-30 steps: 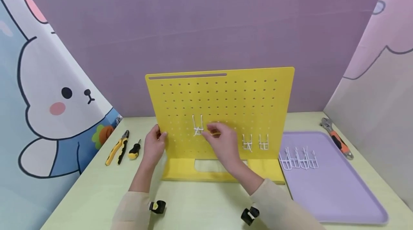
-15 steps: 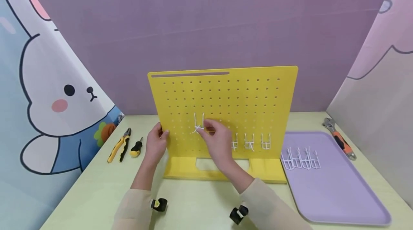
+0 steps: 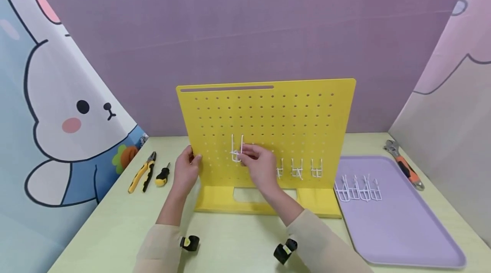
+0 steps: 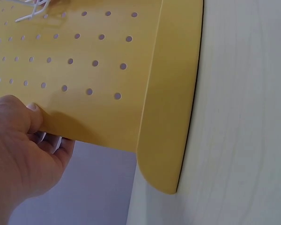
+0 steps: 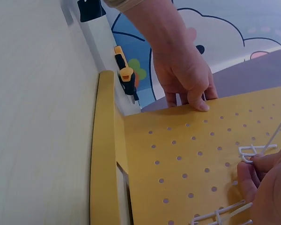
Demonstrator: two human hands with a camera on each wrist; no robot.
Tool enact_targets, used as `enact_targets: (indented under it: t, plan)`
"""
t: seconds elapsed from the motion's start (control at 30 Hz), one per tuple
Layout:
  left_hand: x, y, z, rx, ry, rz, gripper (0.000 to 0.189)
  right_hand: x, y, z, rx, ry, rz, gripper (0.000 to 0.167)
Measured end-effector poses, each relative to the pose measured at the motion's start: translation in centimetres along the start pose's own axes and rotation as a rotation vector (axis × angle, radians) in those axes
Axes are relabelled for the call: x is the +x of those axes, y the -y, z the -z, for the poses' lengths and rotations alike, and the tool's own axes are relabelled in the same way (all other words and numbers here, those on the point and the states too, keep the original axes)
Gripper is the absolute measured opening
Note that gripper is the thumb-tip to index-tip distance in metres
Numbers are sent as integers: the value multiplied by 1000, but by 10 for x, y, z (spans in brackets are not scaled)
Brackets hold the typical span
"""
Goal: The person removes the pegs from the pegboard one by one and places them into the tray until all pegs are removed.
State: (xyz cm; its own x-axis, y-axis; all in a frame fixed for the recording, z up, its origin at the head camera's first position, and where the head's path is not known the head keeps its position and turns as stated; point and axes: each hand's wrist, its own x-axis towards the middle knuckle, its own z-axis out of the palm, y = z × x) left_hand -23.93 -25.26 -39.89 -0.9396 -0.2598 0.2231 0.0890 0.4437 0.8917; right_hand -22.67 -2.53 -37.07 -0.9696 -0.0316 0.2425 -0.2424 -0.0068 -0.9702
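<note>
The tips of the white wire hook (image 3: 235, 153) are set against the yellow pegboard (image 3: 267, 130), left of its middle, but whether they are seated in the holes cannot be told. The hook's lower right part is covered by the right hand (image 3: 262, 168), by whose thumb and forefinger it is pinched. A partly fitted-looking hook (image 3: 280, 170) beyond is half hidden by the same hand. The left edge of the pegboard is gripped by the left hand (image 3: 186, 173), its thumb in front and most of its fingers concealed behind. In the left wrist view the pinched hook is cut off at the top; in the right wrist view the right hand is cropped by the frame

Compared with half a second ago, the hook's lower loop is seen hanging lower, and the right thumb's position is slightly changed. The half-hidden hook was wholly covered a second ago. The left hand's grip is unchanged, as are the hooks (image 3: 357, 188) on the purple tray (image 3: 406, 222)
</note>
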Motion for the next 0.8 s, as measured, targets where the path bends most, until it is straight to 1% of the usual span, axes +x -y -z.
enact_targets:
  t: [0.1, 0.27, 0.47, 0.67, 0.8]
  plan:
    - [0, 0, 0, 5, -1, -7, 24, 1, 0, 1, 10, -8, -27, 24]
    - [-1, 1, 0, 3, -6, -16, 25, 3, 2, 1, 19, -6, -37, 22]
    - [1, 2, -1, 16, -8, -22, 25, 3, 6, 2, 12, -9, -11, 20]
    - [1, 3, -2, 17, -3, -14, 25, -2, 16, 8, 44, 39, -9, 22]
    - [0, 2, -1, 21, 2, -12, 27, -7, 22, 20, 57, 71, -23, 24]
